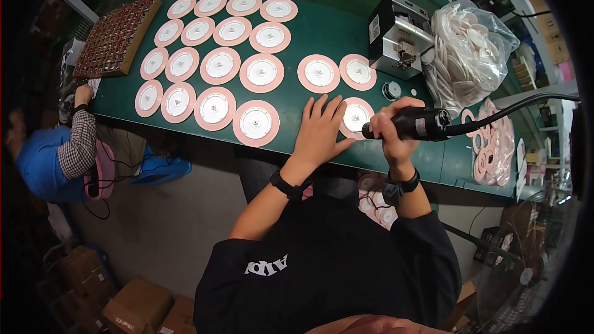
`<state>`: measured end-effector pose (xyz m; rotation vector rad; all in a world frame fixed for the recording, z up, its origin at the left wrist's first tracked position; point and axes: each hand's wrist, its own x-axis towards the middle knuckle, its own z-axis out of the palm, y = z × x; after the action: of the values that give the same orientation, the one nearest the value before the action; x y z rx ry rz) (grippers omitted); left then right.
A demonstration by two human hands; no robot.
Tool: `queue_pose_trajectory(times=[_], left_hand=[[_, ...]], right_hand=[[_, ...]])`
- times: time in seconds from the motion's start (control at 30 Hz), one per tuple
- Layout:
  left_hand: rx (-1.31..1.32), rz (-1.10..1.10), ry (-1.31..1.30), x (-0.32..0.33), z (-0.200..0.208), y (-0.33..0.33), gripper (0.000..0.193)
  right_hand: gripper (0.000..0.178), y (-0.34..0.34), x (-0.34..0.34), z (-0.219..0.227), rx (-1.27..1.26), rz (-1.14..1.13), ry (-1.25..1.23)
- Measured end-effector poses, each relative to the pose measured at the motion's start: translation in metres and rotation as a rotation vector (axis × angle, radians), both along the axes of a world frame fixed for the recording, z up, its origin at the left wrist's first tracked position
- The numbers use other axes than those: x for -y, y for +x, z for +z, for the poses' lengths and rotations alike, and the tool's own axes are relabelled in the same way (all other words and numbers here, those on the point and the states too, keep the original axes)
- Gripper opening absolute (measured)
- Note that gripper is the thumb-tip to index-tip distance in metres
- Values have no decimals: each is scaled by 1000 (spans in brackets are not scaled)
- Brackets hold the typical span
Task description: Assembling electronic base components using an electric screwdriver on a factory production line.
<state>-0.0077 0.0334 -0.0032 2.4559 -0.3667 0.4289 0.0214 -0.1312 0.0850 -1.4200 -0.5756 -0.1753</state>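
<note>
My right hand (398,137) grips a black electric screwdriver (427,125) with a thick cable running off to the right. Its tip points left, over a round pink-rimmed white disc (357,113) near the table's front edge. Beside that disc, my left hand (317,135) lies with fingers spread, fingertips and thumb around the left edge; the frame does not settle whether they touch it. Just beyond lie two similar discs, one white-centred disc (318,73) and another disc (357,72). A small round metal part (391,91) sits to the right of them.
Several pink-rimmed discs (215,108) lie in rows on the green table (337,9). A metal machine (399,37), a clear bag of white discs (470,49) and bagged pink rings (493,148) are at right. A tray of small parts (117,37) stands far left, near another person (49,161).
</note>
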Motion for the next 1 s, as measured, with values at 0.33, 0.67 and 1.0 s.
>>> queue_pose_trajectory(times=[0.33,0.67,1.0], left_hand=[[-4,3,5,0,-2,1,80],[-7,-10,-4,-1,0,2,80],[-18,-31,22,0,5,0,82]], right_hand=[[32,5,-11,-4,-9,-10,28],[29,7,-10,-4,-39,-54,93],[27,101,33,69,192,-381,184]])
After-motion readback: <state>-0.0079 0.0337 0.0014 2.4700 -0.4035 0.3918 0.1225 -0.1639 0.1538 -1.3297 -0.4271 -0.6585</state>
